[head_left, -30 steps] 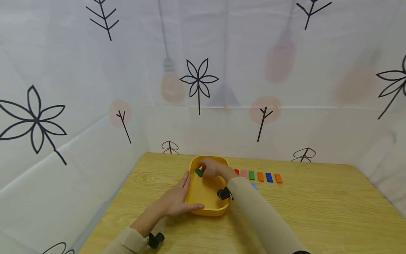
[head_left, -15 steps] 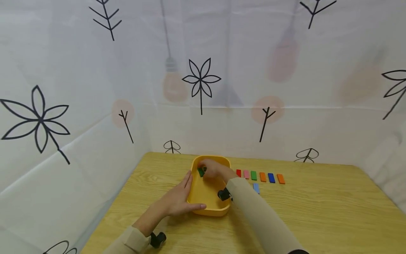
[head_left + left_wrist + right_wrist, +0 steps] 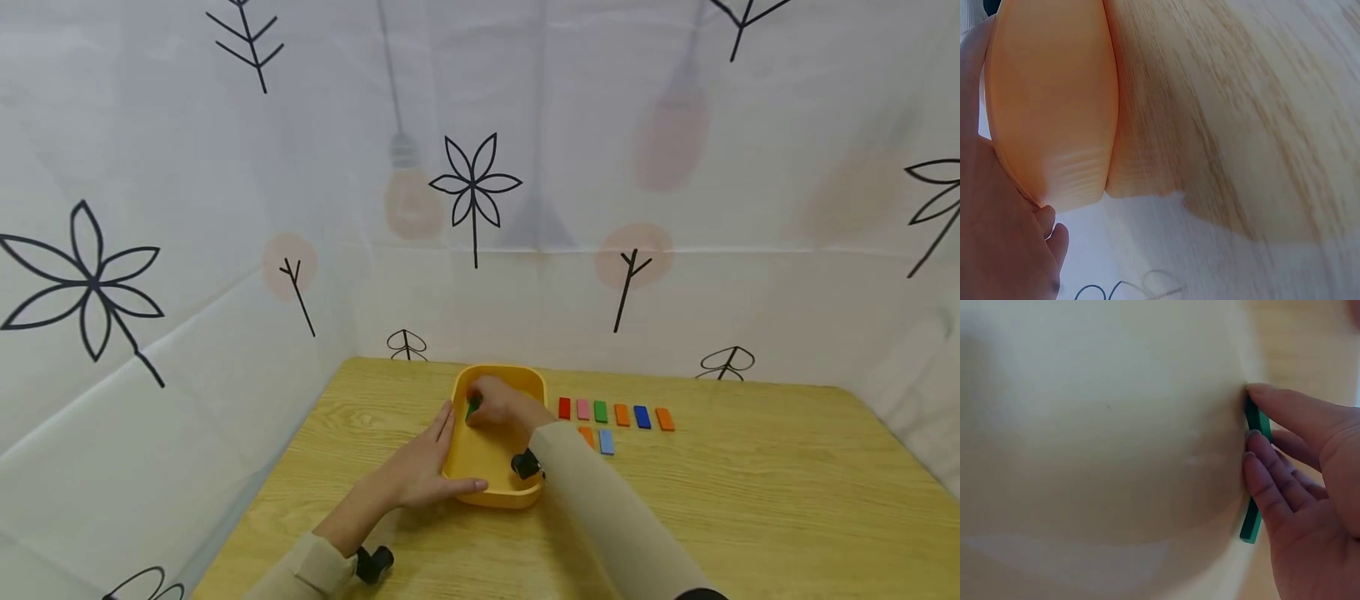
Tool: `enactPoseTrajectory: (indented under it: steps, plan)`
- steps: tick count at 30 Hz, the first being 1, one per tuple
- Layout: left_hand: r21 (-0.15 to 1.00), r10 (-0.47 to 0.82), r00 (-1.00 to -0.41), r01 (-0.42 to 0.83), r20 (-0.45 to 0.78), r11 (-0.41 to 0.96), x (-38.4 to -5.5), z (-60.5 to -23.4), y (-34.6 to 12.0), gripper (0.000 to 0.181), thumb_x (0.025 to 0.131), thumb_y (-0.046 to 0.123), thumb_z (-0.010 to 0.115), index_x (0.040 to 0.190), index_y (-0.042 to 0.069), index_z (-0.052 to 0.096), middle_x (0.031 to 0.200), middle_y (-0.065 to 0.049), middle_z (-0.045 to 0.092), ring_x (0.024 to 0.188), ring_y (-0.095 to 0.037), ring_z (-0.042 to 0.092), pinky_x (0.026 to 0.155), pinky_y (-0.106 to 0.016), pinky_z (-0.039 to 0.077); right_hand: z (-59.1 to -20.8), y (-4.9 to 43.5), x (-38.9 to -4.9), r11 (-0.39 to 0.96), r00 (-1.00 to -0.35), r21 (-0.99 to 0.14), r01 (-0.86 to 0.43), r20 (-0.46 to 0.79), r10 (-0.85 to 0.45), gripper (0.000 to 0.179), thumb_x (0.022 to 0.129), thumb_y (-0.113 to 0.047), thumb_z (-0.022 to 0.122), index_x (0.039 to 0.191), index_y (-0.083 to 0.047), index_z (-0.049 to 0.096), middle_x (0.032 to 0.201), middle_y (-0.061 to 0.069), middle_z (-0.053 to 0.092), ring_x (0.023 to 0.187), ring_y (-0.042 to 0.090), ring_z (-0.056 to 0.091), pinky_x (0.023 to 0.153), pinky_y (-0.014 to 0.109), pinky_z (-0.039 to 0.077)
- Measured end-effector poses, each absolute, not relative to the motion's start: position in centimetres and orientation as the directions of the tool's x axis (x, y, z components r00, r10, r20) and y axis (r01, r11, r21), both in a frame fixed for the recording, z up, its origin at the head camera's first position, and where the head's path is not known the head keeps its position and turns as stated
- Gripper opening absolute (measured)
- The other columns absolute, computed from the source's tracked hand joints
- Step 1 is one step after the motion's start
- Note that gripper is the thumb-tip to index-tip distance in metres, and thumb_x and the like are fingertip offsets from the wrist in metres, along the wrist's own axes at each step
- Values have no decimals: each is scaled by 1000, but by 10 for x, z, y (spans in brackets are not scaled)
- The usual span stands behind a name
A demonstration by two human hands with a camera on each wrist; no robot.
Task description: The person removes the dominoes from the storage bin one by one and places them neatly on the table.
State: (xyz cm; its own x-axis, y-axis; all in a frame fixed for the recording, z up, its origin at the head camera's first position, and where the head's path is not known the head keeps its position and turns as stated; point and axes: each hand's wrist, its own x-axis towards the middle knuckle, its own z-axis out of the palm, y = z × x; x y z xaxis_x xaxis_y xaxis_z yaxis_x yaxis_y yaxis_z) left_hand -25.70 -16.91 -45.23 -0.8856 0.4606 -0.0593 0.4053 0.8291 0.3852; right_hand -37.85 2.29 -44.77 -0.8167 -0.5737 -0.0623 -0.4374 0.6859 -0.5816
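Observation:
A yellow-orange tray (image 3: 480, 468) with rounded corners and raised walls stands on the table. My left hand (image 3: 416, 473) rests against its left side, fingers extended along the wall and thumb across the near rim. The left wrist view shows the outer wall (image 3: 1054, 100) beside that hand. Inside the tray's far part, my right hand (image 3: 495, 403) pinches a small green block (image 3: 472, 408). In the right wrist view, green (image 3: 1258, 419) shows by the thumb and again below the fingers; I cannot tell whether this is one block or two.
To the tray's right, several flat blocks stand in a row, from a red block (image 3: 564, 407) to an orange block (image 3: 664, 419). A light blue block (image 3: 607, 442) lies nearer, beside an orange one partly hidden by the right sleeve. A white printed sheet (image 3: 480, 308) rises behind the table.
The green block has turned within my right fingers, which have moved slightly toward me. The right forearm has shifted, uncovering part of an orange block. My left hand keeps its place.

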Motion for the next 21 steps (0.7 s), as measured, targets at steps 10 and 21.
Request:
enactPoseTrajectory:
  steps: [10,21]
  plan:
    - [390,457,-887,398,-68,830,-256,-450,-169,121,85,84,52,165,8,1,172,-5,-6,152,-34,29,117,-51,36,-453,17,-373,707,-861,-596,-381,-49,-506,27,88,-18,84,103,-3,68,87,3,61,79,20,55,76,34,52]
    - [388,459,-886,402,-61,829,-256,-450,-168,119,87,80,55,165,9,0,172,-7,-5,152,-34,27,117,-51,36,-442,17,-372,708,-826,-538,-458,-38,-562,24,89,-17,82,104,-2,71,87,2,63,79,18,54,77,33,50]
